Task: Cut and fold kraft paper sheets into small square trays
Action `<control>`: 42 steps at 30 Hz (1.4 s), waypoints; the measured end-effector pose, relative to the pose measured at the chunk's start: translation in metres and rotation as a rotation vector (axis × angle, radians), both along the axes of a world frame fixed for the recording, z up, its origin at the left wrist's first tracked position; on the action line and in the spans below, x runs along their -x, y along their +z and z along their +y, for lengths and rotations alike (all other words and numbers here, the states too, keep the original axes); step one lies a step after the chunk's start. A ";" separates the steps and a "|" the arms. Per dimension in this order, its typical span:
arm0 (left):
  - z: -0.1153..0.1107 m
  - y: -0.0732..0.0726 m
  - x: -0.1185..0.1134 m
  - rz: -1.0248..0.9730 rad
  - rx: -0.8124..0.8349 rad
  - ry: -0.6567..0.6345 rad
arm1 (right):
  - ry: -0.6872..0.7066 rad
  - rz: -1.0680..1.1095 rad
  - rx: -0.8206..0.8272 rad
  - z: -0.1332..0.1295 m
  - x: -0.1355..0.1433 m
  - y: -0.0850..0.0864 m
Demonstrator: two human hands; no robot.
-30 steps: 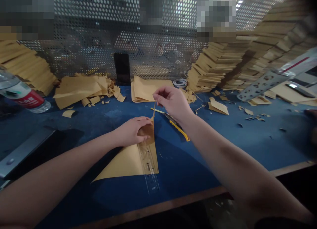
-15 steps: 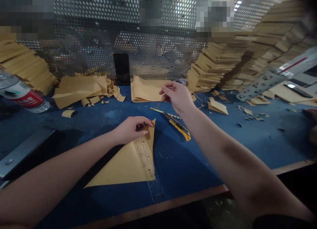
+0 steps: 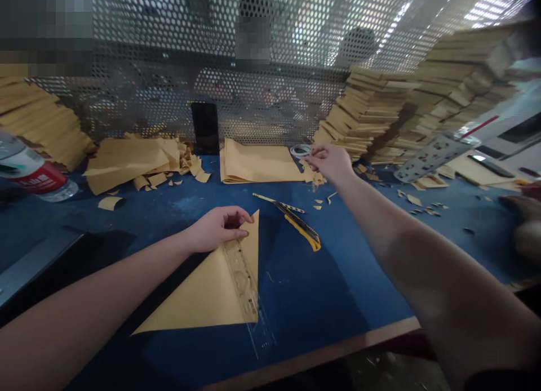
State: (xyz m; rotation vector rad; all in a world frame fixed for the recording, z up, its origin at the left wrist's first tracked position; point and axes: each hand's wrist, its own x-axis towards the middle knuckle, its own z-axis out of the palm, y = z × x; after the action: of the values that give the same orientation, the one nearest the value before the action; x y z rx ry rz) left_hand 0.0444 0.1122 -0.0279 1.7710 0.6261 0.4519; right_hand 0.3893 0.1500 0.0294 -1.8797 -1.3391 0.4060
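A triangular piece of tan paper (image 3: 198, 301) lies on the blue table. Across its right side rests a clear plastic ruler (image 3: 242, 278), its near end sticking out past the paper. My left hand (image 3: 215, 227) presses the ruler's far end and the paper, thumb and fingers curled together there. My right hand (image 3: 332, 161) is stretched out to the back, beside a white roll (image 3: 300, 150) and over thin paper scraps (image 3: 316, 178). Its fingers are pinched; what is between them, if anything, is hidden. Between the hands lie a yellow utility knife (image 3: 302, 230) and a slim patterned pencil (image 3: 270, 199).
Folded tan paper (image 3: 262, 163) lies at the back by an upright black phone (image 3: 205, 128). Paper stacks (image 3: 359, 115) stand on both sides before a perforated metal screen (image 3: 169, 30). A water bottle (image 3: 38, 174) is at left, a patterned cylinder (image 3: 435, 157) at right. Another person's hand (image 3: 528, 227) shows far right.
My right hand has moved right, from above the pencil to the scraps by the white roll; the thin paper strip it held no longer shows clearly. My left hand stays on the ruler.
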 end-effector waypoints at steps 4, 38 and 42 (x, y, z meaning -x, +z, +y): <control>0.004 0.000 -0.002 -0.057 0.067 0.035 | -0.067 -0.105 0.091 -0.002 -0.029 0.002; 0.029 -0.002 0.008 -0.194 0.128 0.391 | 0.647 0.249 0.526 -0.132 0.124 -0.029; 0.026 -0.003 0.008 -0.196 0.184 0.382 | 0.591 0.355 0.471 -0.130 0.120 -0.022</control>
State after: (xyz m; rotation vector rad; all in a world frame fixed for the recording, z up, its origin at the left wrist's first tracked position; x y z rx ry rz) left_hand 0.0366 0.1386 -0.0306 1.4139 0.8415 0.7933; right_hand 0.2695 0.0199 0.0072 -1.6109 -1.6214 1.3893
